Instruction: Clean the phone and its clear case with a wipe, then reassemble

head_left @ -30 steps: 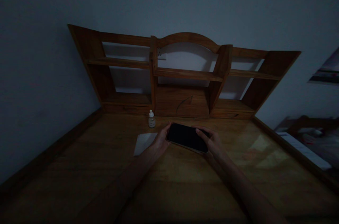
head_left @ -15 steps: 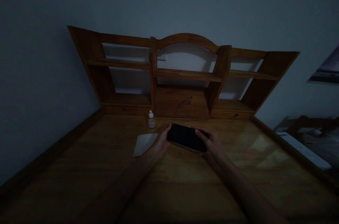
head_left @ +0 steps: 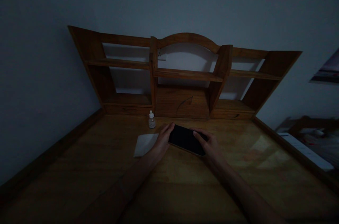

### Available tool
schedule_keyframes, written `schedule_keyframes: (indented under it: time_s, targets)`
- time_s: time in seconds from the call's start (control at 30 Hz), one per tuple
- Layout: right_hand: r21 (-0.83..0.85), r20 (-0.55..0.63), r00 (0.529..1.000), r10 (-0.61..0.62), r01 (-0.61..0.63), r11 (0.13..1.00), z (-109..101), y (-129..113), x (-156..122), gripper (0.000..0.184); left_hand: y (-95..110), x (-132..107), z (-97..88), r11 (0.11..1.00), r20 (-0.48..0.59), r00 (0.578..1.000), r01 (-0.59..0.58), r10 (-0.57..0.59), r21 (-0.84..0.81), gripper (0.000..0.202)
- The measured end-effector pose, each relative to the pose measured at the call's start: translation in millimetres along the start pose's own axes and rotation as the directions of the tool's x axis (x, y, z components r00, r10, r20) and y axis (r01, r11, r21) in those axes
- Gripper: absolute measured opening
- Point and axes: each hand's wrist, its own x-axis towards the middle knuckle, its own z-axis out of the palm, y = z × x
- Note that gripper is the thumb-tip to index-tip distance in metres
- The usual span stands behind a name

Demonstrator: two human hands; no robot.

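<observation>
A black phone [head_left: 185,139] with a dark screen is held flat just above the wooden desk [head_left: 185,181], screen up. My left hand [head_left: 162,141] grips its left end, fingers curled along the edge. At the right end my right hand [head_left: 208,143] holds it, fingers bent over the top. A white square cloth or paper [head_left: 144,144] lies on the desk just left of my left hand. A small white dropper bottle [head_left: 152,119] stands upright behind it.
A wooden hutch [head_left: 185,75] with bare shelves lines the back of the desk against the wall. A raised wooden rim runs along the desk's left and right edges. The room is dim. Cluttered things lie off the desk at the far right.
The phone and both hands have shifted slightly left and lower toward the desk. My grip on both ends is unchanged.
</observation>
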Motion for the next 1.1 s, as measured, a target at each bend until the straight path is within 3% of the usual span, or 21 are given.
schedule_keyframes:
  time_s: [0.1,0.3,0.43,0.63,0.8,0.87,0.93,0.97,1.03,1.1]
  targets:
    - [-0.052,0.000,1.000,-0.021,0.021,0.998,0.5,-1.2,-1.0,0.029,1.5,1.0,2.6,1.000,-0.050,0.999,0.015,-0.015,0.002,0.043]
    - [-0.154,0.079,0.994,-0.075,0.087,0.984,0.8,-4.3,-3.7,0.028,8.9,-1.7,10.2,0.999,-0.024,0.999,-0.033,0.034,0.042,0.032]
    - [-0.235,0.058,0.987,-0.150,0.159,0.959,1.3,-10.5,-6.7,0.026,13.9,-2.8,12.6,1.000,-0.041,0.999,0.001,0.000,0.020,0.030]
    - [-0.278,-0.130,0.962,-0.241,0.198,0.940,1.4,-16.8,-15.1,0.022,21.6,0.0,11.5,0.999,-0.015,1.000,0.017,-0.018,-0.046,0.027]
    - [-0.204,-0.378,0.868,-0.322,0.261,0.943,-10.0,-25.8,-12.3,0.024,27.7,0.0,5.0,0.994,0.009,0.995,0.100,-0.100,-0.037,0.024]
    - [-0.106,-0.411,0.872,-0.268,0.246,0.963,-14.7,-27.5,-5.6,0.027,26.5,1.3,1.0,0.993,0.032,0.992,0.119,-0.119,-0.001,0.022]
    - [0.066,-0.254,0.965,-0.067,0.086,0.994,-15.1,-25.6,0.1,0.035,23.0,3.7,-2.3,0.991,0.062,0.989,0.131,-0.134,0.041,0.023]
    - [0.128,-0.099,0.993,0.065,-0.052,0.990,-13.3,-23.5,1.4,0.040,20.8,5.1,-3.5,0.989,0.070,0.988,0.134,-0.138,0.061,0.023]
    - [0.149,0.178,0.958,0.224,-0.252,0.956,-7.3,-17.9,0.1,0.047,16.8,7.5,-5.1,0.987,0.068,0.988,0.135,-0.141,0.092,0.025]
    - [0.120,0.382,0.888,0.256,-0.323,0.939,-0.8,-12.8,-4.7,0.040,14.4,8.8,-6.5,0.983,0.051,0.989,0.135,-0.142,0.128,0.026]
